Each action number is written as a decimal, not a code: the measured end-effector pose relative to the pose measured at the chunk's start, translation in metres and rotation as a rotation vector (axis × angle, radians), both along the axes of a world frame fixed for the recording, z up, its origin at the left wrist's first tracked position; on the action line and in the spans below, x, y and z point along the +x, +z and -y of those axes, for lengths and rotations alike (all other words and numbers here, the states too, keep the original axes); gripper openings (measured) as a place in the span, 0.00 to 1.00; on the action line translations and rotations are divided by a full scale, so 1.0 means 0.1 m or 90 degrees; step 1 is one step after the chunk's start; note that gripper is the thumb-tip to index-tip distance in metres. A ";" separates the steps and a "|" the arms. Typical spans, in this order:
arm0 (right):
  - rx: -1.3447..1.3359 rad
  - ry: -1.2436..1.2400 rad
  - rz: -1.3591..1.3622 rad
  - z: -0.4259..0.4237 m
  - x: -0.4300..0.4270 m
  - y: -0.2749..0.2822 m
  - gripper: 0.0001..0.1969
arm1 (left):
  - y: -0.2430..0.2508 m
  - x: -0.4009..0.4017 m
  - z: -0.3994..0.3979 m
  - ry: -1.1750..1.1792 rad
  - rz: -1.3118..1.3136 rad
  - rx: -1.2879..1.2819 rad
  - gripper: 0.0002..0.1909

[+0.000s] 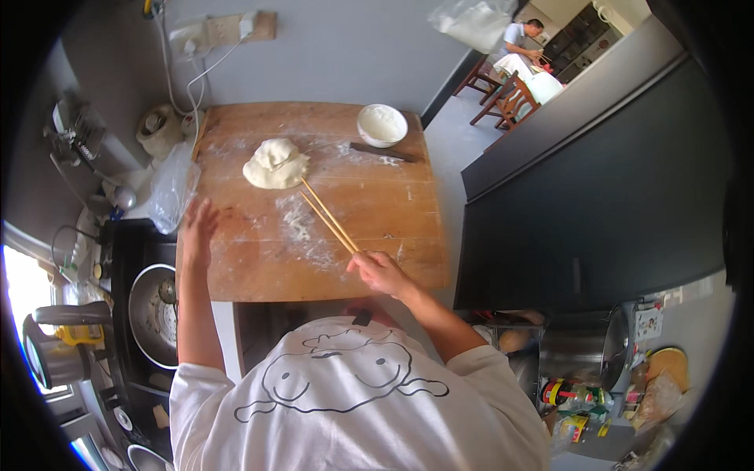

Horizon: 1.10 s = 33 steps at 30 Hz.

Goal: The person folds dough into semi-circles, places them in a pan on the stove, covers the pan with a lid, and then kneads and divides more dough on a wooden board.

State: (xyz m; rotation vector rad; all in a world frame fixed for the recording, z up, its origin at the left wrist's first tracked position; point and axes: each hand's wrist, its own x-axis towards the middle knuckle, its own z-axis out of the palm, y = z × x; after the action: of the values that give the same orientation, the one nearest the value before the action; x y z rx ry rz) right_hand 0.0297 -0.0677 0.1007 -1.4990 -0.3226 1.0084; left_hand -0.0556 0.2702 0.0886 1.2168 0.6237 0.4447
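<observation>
My right hand [380, 272] grips a pair of wooden chopsticks [327, 218] over the floured wooden board [377, 206]; their tips point at the lower right edge of a lump of dough [275, 164], and whether they touch it I cannot tell. My left hand [199, 226] is raised at the board's left edge, fingers apart and nothing in it, beside a clear plastic bag [172, 188]. A white bowl of flour [382, 125] stands at the back right of the board, with a dark flat strip [383, 152] lying just in front of it.
To the left are a black stove [118, 247] with a metal pan [154, 315] and a kettle [62, 353]. A large dark cabinet or appliance panel [583, 194] borders the right. Pots and packages fill the lower right. Beyond the doorway a person [521, 41] is near a covered table and wooden chairs [515, 103].
</observation>
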 end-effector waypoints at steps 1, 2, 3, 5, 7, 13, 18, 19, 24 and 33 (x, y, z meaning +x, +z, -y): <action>0.007 -0.014 0.005 0.05 0.01 -0.02 0.18 | 0.04 0.01 0.17 -0.082 -0.010 -0.005 0.33; 0.010 -0.003 0.009 0.10 0.01 -0.04 0.20 | 0.05 0.04 0.44 -0.174 -0.053 -0.019 0.31; 0.020 0.023 0.015 0.08 0.03 -0.05 0.21 | 0.07 0.03 0.71 -0.251 -0.097 -0.023 0.30; 0.108 0.118 0.231 0.11 0.01 -0.13 0.20 | 0.06 -0.02 1.35 -0.361 -0.028 -0.073 0.27; 0.048 0.167 0.031 0.19 -0.03 0.00 0.20 | 0.13 -0.01 1.92 -0.407 0.031 -0.106 0.24; 0.015 0.063 0.040 1.38 0.12 -0.19 0.16 | 0.21 0.57 3.15 -0.497 0.071 -0.282 0.18; -0.024 -0.094 0.070 3.01 0.39 -0.10 0.12 | 0.34 1.46 4.13 -0.502 0.067 -0.416 0.15; -0.018 -0.126 0.091 3.26 0.45 -0.10 0.12 | 0.40 1.59 4.30 -0.505 0.093 -0.455 0.15; -0.104 -0.203 0.170 4.02 0.82 -0.03 0.12 | 0.48 2.00 4.89 -0.526 0.042 -0.397 0.12; -0.296 -0.211 0.803 4.10 1.80 0.24 0.07 | 0.17 2.65 5.49 -0.957 -0.223 0.804 0.12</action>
State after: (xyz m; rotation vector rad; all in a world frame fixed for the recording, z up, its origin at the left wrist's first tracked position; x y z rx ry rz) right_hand 0.2095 -0.4772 0.1250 -2.3843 -0.7078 -0.2746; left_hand 0.2092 -0.2784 0.1060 2.5565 -0.5457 -0.8285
